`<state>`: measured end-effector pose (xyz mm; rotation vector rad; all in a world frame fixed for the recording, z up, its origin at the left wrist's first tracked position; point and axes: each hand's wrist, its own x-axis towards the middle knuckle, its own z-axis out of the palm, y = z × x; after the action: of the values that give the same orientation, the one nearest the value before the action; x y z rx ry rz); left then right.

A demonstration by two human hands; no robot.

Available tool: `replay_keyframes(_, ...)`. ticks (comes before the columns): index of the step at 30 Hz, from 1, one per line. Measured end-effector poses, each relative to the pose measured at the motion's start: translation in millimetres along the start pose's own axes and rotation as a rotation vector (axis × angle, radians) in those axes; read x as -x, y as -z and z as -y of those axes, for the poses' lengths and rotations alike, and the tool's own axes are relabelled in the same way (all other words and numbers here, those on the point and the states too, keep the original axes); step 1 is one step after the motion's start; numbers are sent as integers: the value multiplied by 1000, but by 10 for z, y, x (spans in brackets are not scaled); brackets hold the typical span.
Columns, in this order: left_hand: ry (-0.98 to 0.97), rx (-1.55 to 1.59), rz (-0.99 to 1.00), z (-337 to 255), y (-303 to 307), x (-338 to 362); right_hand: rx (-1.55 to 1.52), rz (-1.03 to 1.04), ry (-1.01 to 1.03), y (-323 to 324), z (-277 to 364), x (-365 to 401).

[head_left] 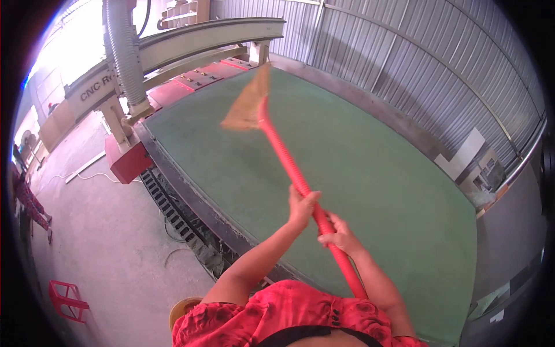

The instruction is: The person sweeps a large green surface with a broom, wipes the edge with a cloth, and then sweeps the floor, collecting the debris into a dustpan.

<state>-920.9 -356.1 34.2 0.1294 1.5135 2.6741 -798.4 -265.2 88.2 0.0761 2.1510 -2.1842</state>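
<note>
Both my hands grip a broom (283,155) by its ribbed red handle. My left hand (303,208) is wrapped round the middle of the handle. Lower down, closer to my body, my right hand (342,233) closes on the same handle, whose end reaches my red shirt. The tan, fan-shaped bristle head (250,109) points away from me and overlaps the far part of a large green sheet (393,196). That sheet lies flat over the machine bed, with its near edge by my body.
A CNC gantry (214,37) with a ribbed hose (124,55) spans the far left end. A cable chain (170,205) runs along the bed's left side. A red stool (69,299) stands lower left; a person (32,199) is at the far left. Panels (467,149) lean by the right wall.
</note>
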Motion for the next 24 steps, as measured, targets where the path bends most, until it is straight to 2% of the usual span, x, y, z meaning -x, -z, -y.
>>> replay_keyframes(2, -5, -44, -102, -72, 403, -284, 150, 167, -186, -137, -61, -97)
replay_keyframes(3, -34, -93, -135, -75, 619, -446, 148, 168, -182, -181, -126, -103)
replay_keyframes(5, -56, -140, -167, -178, 861, -625, 12, 216, -380, -224, -265, -94)
replay_keyframes(7, 166, -322, -46, -370, 967, -665, -31, 185, -362, -307, -279, -185)
replay_keyframes(8, 169, -324, -47, -302, 1079, -767, -73, 155, -339, -335, -292, -222)
replay_keyframes(9, 152, -531, 115, -144, 1208, -916, -77, 155, -341, -330, -322, -230)
replay_keyframes(10, 132, -734, 280, -37, 1323, -1027, -84, 70, -317, -315, -365, -243)
replay_keyframes(11, 132, -734, 278, 9, 1409, -1052, -89, -14, -292, -284, -403, -255)
replay_keyframes(12, 50, -1062, 226, 58, 1492, -1034, -87, -10, -291, -199, -445, -239)
replay_keyframes(13, -38, -1387, 165, 77, 1570, -1003, -92, -110, -288, -52, -495, -186)
replay_keyframes(14, -41, -1387, 160, 80, 1667, -984, -98, -212, -284, 101, -533, -119)
replay_keyframes(16, 67, -1611, 195, 49, 1870, -935, -133, -379, -282, 368, -528, 102)
replay_keyframes(19, 64, -1683, 191, 134, 2122, -902, -175, -611, -258, 895, -687, 453)
replay_keyframes(24, 141, -1752, 263, 89, 2075, -937, -162, -999, -256, 1705, -745, 934)
